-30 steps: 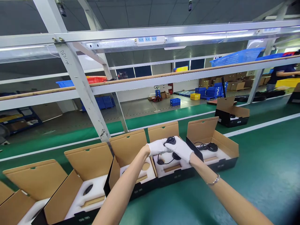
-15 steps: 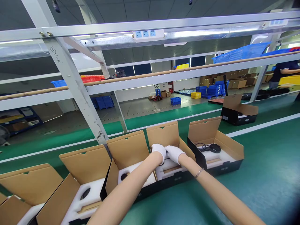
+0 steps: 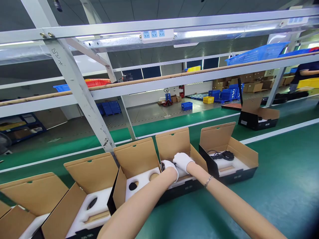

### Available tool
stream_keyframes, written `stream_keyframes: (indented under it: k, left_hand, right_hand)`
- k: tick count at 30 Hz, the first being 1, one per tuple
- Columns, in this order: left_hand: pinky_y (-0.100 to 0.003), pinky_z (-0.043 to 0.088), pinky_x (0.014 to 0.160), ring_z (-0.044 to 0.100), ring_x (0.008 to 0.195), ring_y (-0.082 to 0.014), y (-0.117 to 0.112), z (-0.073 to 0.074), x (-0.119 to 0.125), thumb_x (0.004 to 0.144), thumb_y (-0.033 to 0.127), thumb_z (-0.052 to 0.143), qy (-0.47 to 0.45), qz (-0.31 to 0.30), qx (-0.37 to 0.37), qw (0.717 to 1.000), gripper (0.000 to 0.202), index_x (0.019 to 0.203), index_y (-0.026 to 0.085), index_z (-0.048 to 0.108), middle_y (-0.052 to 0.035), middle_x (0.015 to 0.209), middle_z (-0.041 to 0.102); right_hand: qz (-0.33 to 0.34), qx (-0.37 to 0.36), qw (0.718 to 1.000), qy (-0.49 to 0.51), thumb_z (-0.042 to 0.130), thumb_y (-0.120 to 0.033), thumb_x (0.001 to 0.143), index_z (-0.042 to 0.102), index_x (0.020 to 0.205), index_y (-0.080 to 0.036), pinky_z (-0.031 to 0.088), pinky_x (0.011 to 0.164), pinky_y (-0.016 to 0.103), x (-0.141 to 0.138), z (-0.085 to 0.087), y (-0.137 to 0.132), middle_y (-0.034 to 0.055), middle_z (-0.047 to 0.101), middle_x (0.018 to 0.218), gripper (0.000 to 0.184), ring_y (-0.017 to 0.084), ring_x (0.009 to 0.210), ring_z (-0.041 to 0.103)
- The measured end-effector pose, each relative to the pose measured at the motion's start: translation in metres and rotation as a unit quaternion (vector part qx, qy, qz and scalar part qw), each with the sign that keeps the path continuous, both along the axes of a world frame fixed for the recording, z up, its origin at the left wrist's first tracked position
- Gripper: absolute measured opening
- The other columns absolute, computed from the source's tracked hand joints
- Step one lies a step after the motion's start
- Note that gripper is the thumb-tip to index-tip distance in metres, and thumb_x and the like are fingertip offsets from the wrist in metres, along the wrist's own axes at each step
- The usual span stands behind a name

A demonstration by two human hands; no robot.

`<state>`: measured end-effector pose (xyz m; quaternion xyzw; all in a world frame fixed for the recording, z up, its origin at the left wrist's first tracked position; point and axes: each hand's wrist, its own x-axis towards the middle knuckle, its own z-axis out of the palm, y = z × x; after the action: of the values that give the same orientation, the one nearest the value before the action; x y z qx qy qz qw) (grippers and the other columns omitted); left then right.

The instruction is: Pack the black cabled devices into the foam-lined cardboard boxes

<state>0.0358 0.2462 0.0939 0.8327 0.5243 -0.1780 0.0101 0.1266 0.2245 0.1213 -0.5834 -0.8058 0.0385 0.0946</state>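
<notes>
Both of my hands, in white gloves, reach into an open black cardboard box (image 3: 173,139) with a brown inside. My left hand (image 3: 170,168) is low at the box's left side, its fingers curled. Beside it my right hand (image 3: 183,161) is bent downward with closed fingers. A small dark piece shows between the gloves, but its kind is hidden. White foam lies under the hands. In the box (image 3: 249,152) to the right, a coiled black cable (image 3: 222,155) rests on white foam. The box (image 3: 136,156) to the left holds white foam (image 3: 142,182) with round cut-outs.
More open boxes (image 3: 92,172) stand in a row at the left. Another box (image 3: 259,114) sits farther back on the right of the green bench (image 3: 284,166). A metal post (image 3: 82,93) and a shelf rail (image 3: 159,81) rise behind the row. A person (image 3: 307,71) is at the far right.
My left hand has moved slightly down and right, deeper into the box. The right hand has shifted a little left. The far-right box has moved slightly to the right in view.
</notes>
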Motion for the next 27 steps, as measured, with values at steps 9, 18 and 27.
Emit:
stream_keyframes:
  k: [9,18,27]
  left_hand:
    - [-0.045,0.049,0.101,0.062,0.111,-0.026,-0.061,0.073,-0.052,0.102,0.032,0.049,-0.072,-0.06,0.174,0.98,0.025,0.117,0.017,0.063,-0.0096,0.119,0.067]
    - [-0.037,0.059,0.076,0.071,0.083,-0.026,-0.125,-0.054,-0.198,0.098,0.034,0.053,-0.267,-0.001,0.312,0.912,0.025,0.116,0.021,0.066,-0.0063,0.093,0.073]
    - [-0.033,0.061,0.081,0.072,0.092,-0.0212,-0.146,-0.097,-0.218,0.1,0.033,0.053,-0.294,-0.054,0.416,0.859,0.024,0.117,0.021,0.064,-0.006,0.102,0.074]
  right_hand:
    - [-0.063,0.051,0.997,0.0,0.051,-0.026,0.103,0.068,0.118,-0.018,0.052,0.096,0.043,0.031,0.004,-0.046,0.0091,0.071,0.113,0.024,0.026,0.109,0.067]
    - [-0.218,-0.049,0.967,0.12,0.067,-0.026,0.09,0.041,0.153,-0.025,0.053,0.089,0.043,0.04,-0.081,-0.094,0.0108,0.073,0.116,0.068,0.034,0.103,0.072]
    - [-0.167,-0.01,0.976,0.139,0.07,-0.032,0.09,0.055,0.143,-0.027,0.052,0.093,0.039,0.021,-0.091,0.065,0.0103,0.069,0.125,0.055,0.031,0.109,0.07]
